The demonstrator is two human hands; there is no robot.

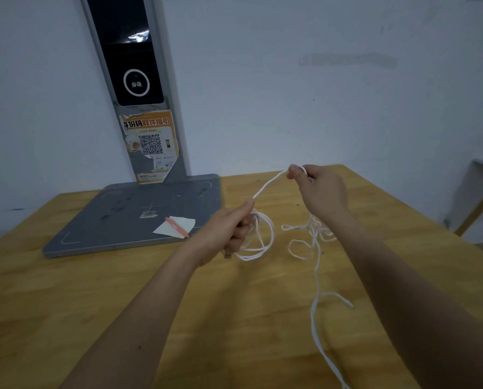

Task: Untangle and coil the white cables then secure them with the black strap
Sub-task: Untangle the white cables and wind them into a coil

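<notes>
Bare wooden table (122, 290) is stretching out below and between both forearms, while the grey scanner base (128, 217) is sitting just left of the left hand (229, 228) and the table's far edge is running close behind the right hand (319, 189). The left hand is gripping a few hanging loops of the thin white cable (268, 183), the right hand is pinching it higher up, and a taut stretch is running between them. More of it is trailing loose and tangled beneath the right wrist, toward the near edge.
</notes>
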